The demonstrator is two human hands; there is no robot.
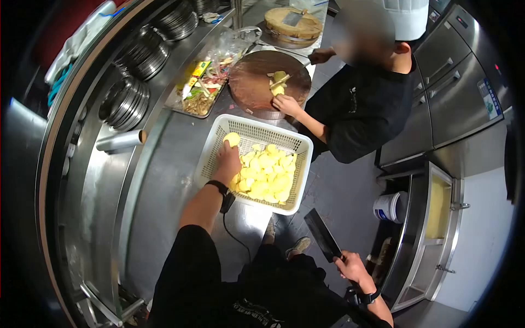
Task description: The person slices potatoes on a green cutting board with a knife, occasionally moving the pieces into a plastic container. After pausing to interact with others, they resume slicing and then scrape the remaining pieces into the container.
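Note:
My left hand is over the left side of a white plastic basket, with its fingertips closed on a pale yellow peeled potato piece. Many yellow potato slices lie heaped inside the basket. Low on the right, away from the counter, my right hand grips a cleaver by its handle. The dark blade points up and to the left, over the floor.
Across the basket, a co-worker cuts potato on a round chopping board. A tray of scraps, stacked metal bowls and a foil-like roll stand left. A second board holds another cleaver. A bucket stands right.

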